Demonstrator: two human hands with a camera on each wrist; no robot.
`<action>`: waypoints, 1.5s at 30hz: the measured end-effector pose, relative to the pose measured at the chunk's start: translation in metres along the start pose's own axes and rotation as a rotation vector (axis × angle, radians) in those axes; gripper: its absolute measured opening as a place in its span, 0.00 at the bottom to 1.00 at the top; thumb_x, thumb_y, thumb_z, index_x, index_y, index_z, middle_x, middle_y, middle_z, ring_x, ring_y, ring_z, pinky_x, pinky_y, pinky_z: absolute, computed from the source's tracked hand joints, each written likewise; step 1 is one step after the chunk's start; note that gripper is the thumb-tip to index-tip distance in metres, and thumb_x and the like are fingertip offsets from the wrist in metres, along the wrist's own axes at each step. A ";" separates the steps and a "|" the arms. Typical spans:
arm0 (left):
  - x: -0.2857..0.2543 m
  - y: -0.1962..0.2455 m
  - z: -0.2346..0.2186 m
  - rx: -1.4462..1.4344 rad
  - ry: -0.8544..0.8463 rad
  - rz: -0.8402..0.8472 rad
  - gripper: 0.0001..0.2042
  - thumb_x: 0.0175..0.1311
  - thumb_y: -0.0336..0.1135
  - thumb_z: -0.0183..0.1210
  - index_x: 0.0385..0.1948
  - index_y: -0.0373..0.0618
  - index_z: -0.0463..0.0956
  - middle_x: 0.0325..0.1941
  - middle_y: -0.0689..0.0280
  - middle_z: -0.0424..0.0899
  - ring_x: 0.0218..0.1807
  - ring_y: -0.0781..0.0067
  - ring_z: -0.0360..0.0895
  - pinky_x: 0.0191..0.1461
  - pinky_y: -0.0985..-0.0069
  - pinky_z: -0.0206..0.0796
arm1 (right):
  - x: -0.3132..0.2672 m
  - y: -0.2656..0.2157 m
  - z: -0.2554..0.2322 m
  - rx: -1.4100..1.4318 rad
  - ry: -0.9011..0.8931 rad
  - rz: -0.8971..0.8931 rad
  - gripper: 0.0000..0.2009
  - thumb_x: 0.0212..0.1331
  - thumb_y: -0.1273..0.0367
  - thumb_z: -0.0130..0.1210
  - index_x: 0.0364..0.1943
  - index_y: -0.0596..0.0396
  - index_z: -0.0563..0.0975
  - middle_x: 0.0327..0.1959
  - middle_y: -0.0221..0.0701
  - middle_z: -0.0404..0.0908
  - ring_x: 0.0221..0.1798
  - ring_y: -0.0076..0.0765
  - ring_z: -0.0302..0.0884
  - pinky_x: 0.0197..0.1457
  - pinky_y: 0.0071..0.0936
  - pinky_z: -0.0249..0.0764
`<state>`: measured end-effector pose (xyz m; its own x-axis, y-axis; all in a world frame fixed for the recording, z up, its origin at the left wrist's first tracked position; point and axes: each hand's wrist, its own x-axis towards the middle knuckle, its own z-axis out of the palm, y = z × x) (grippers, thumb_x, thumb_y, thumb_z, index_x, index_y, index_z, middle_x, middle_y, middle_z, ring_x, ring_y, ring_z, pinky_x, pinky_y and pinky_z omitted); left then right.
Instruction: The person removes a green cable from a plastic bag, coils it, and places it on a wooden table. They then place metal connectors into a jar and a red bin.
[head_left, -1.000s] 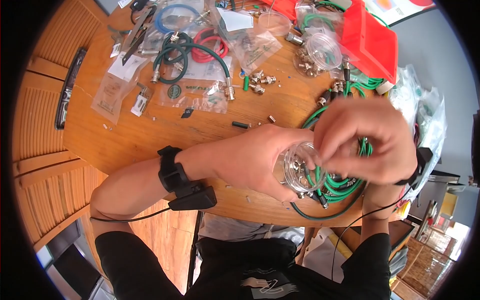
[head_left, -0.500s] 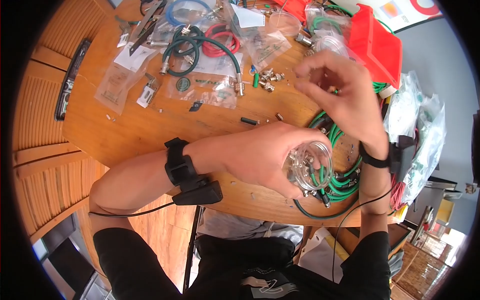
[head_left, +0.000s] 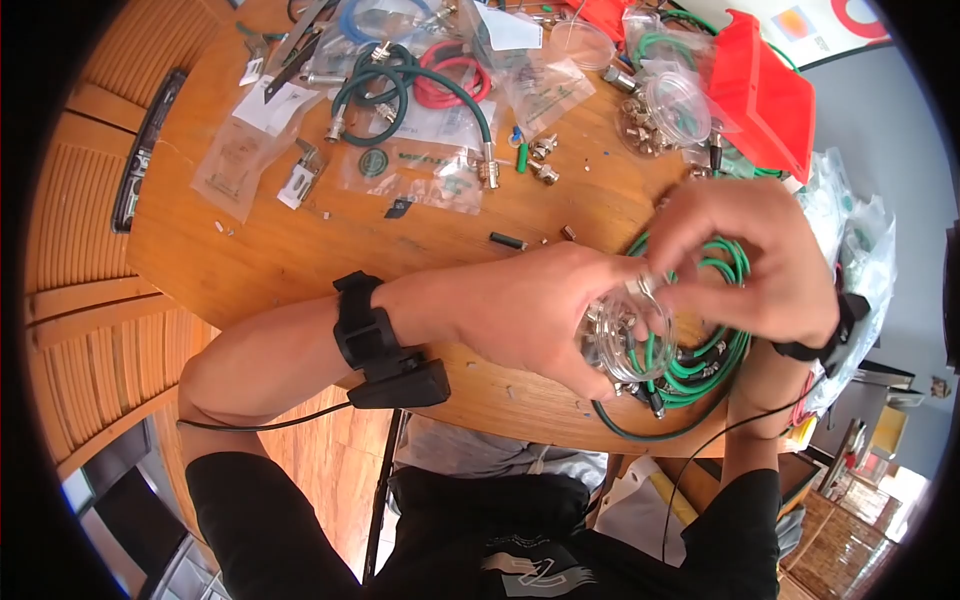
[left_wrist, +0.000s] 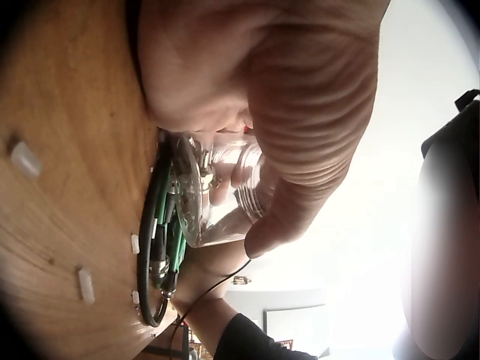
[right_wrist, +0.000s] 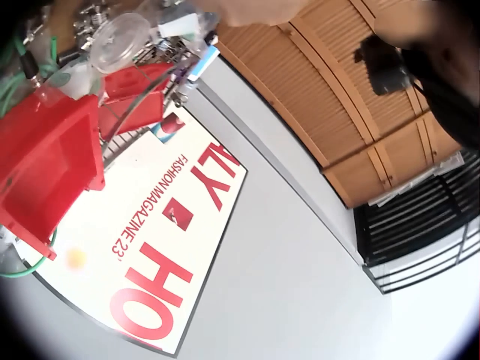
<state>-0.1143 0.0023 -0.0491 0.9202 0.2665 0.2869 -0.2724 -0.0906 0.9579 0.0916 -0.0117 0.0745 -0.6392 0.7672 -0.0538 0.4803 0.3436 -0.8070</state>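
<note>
My left hand [head_left: 530, 310] grips a clear plastic jar [head_left: 655, 360] whose open mouth tilts toward the right. Small metal connectors lie inside it, seen through the wall. In the left wrist view, the left thumb [left_wrist: 274, 225] lies along the outside of the jar [left_wrist: 217, 225] near its threaded rim. At the mouth, my right hand [head_left: 755, 255] pinches a small silver connector [head_left: 646, 286] between thumb and fingertips. Two similar metal connectors [head_left: 545, 174] lie on the table farther back, beside a short green sleeve [head_left: 522, 157].
Coiled green cables [head_left: 700, 385] lie behind and under the jar. A second clear jar of connectors [head_left: 645, 130] stands near a red bin [head_left: 765, 100]. Plastic bags, a dark green cable [head_left: 400, 70] and a red cable [head_left: 435, 95] cover the back left of the wooden table [head_left: 400, 240].
My right hand moved away from the jar to the connectors at the back, then returned to its mouth with one. Fewer connectors lie there. The left hand keeps its grip on the jar.
</note>
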 end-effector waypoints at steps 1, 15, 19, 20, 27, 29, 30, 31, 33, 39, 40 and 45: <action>0.000 0.001 0.000 0.018 0.000 0.000 0.31 0.45 0.38 0.74 0.54 0.39 0.73 0.46 0.57 0.85 0.48 0.59 0.84 0.53 0.66 0.74 | -0.004 -0.007 -0.001 0.025 -0.037 -0.011 0.08 0.48 0.82 0.69 0.31 0.59 0.82 0.28 0.29 0.83 0.26 0.23 0.80 0.28 0.21 0.72; 0.001 0.004 0.000 -0.022 -0.053 -0.058 0.33 0.46 0.36 0.75 0.57 0.40 0.72 0.52 0.59 0.83 0.55 0.63 0.81 0.62 0.67 0.71 | 0.025 0.025 0.034 -0.112 0.275 0.169 0.11 0.52 0.76 0.70 0.40 0.58 0.82 0.31 0.30 0.81 0.29 0.23 0.79 0.33 0.26 0.75; 0.001 0.007 -0.001 -0.023 -0.059 -0.040 0.32 0.46 0.33 0.75 0.56 0.40 0.72 0.51 0.60 0.83 0.55 0.64 0.81 0.62 0.67 0.71 | 0.048 0.056 0.058 -0.187 0.336 -0.002 0.14 0.52 0.74 0.69 0.44 0.57 0.82 0.35 0.33 0.80 0.30 0.28 0.78 0.33 0.28 0.75; 0.001 0.006 0.000 -0.030 -0.054 -0.023 0.32 0.46 0.33 0.75 0.56 0.40 0.72 0.51 0.60 0.83 0.55 0.64 0.81 0.62 0.67 0.71 | 0.049 0.057 0.061 -0.227 0.328 -0.009 0.15 0.52 0.74 0.70 0.45 0.56 0.82 0.36 0.34 0.80 0.30 0.30 0.78 0.33 0.28 0.75; 0.001 0.008 -0.001 0.006 -0.069 -0.047 0.32 0.45 0.34 0.76 0.56 0.40 0.73 0.51 0.61 0.83 0.54 0.66 0.81 0.61 0.69 0.71 | 0.039 0.065 0.050 -0.155 0.303 0.082 0.09 0.53 0.76 0.67 0.39 0.57 0.84 0.29 0.31 0.81 0.29 0.26 0.77 0.33 0.26 0.74; 0.001 0.007 -0.002 -0.028 -0.058 -0.062 0.31 0.45 0.34 0.76 0.55 0.40 0.73 0.50 0.61 0.83 0.54 0.67 0.81 0.61 0.69 0.71 | 0.029 0.045 0.031 -0.082 0.277 0.195 0.06 0.55 0.77 0.66 0.36 0.59 0.84 0.29 0.28 0.83 0.30 0.18 0.76 0.33 0.21 0.73; 0.001 0.007 -0.002 -0.045 -0.047 -0.070 0.31 0.46 0.34 0.76 0.55 0.41 0.74 0.50 0.61 0.83 0.54 0.67 0.81 0.60 0.69 0.71 | 0.022 0.032 0.021 -0.003 0.261 0.204 0.06 0.55 0.78 0.66 0.36 0.59 0.84 0.30 0.27 0.83 0.31 0.17 0.77 0.34 0.20 0.74; 0.001 0.007 -0.002 -0.060 -0.040 -0.069 0.31 0.46 0.34 0.76 0.55 0.41 0.74 0.50 0.61 0.83 0.54 0.67 0.81 0.60 0.69 0.71 | 0.014 0.020 0.011 0.077 0.243 0.213 0.05 0.54 0.78 0.67 0.35 0.59 0.83 0.31 0.27 0.83 0.32 0.17 0.77 0.34 0.18 0.74; 0.001 0.007 -0.002 -0.089 -0.031 -0.070 0.30 0.46 0.35 0.76 0.54 0.41 0.75 0.49 0.61 0.83 0.53 0.67 0.81 0.60 0.69 0.71 | -0.002 0.000 -0.004 0.174 0.102 0.108 0.06 0.53 0.80 0.68 0.34 0.59 0.83 0.33 0.28 0.83 0.32 0.18 0.80 0.35 0.18 0.76; 0.000 0.014 -0.005 0.022 -0.032 -0.096 0.28 0.46 0.40 0.75 0.49 0.39 0.77 0.46 0.58 0.85 0.49 0.64 0.83 0.55 0.68 0.73 | -0.001 -0.010 0.005 -0.045 -0.128 0.050 0.07 0.51 0.78 0.70 0.32 0.56 0.82 0.31 0.29 0.82 0.28 0.24 0.80 0.30 0.21 0.73; 0.000 0.011 -0.004 0.008 -0.040 -0.083 0.29 0.47 0.39 0.75 0.52 0.40 0.75 0.48 0.58 0.84 0.51 0.64 0.82 0.57 0.68 0.73 | 0.004 -0.006 0.006 -0.031 -0.089 0.031 0.07 0.51 0.77 0.69 0.34 0.57 0.83 0.29 0.27 0.82 0.25 0.23 0.78 0.29 0.21 0.71; 0.001 0.008 -0.003 -0.055 -0.073 -0.070 0.34 0.47 0.35 0.75 0.59 0.42 0.72 0.53 0.59 0.83 0.55 0.65 0.81 0.61 0.68 0.71 | 0.037 0.042 0.043 -0.002 0.340 0.128 0.14 0.54 0.79 0.67 0.45 0.58 0.82 0.38 0.29 0.83 0.35 0.21 0.78 0.37 0.20 0.74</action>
<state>-0.1166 0.0041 -0.0407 0.9549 0.2001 0.2195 -0.2198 -0.0210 0.9753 0.0621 0.0079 0.0138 -0.3374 0.9403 0.0449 0.5452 0.2341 -0.8050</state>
